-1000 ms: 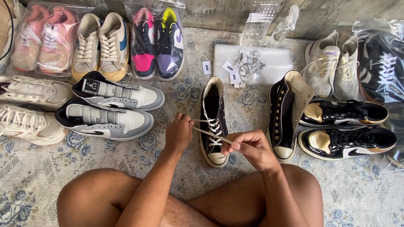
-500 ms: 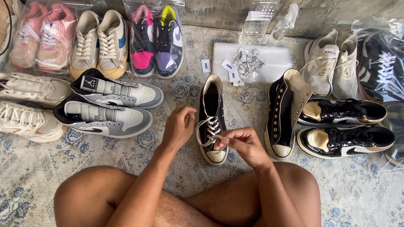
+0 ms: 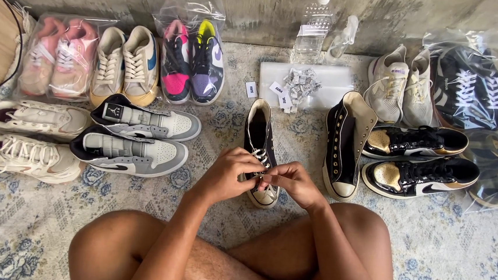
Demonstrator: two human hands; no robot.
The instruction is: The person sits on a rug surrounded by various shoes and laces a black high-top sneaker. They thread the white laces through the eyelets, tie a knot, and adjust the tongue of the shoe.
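Note:
A black high-top sneaker [image 3: 259, 135] with a white toe cap lies on the floor in front of my crossed legs, toe toward me. My left hand [image 3: 229, 175] and my right hand [image 3: 293, 183] meet over its lower eyelets, both pinching the white shoelace [image 3: 261, 157] near the toe. The matching black high-top [image 3: 345, 147] lies just to the right with no lace in it. The fingers hide how the lace runs through the lowest holes.
Grey-and-white sneakers [image 3: 135, 141] and white ones [image 3: 24, 142] lie at left. Bagged pairs [image 3: 193, 60] line the wall. A plastic bottle [image 3: 312, 27] and a clear bag with small paper tags [image 3: 300, 82] sit behind. Glossy black-and-gold shoes [image 3: 420, 161] lie at right.
Both hands have come together lower on the sneaker near its toe; a second ago they were spread apart, pulling the lace taut across it.

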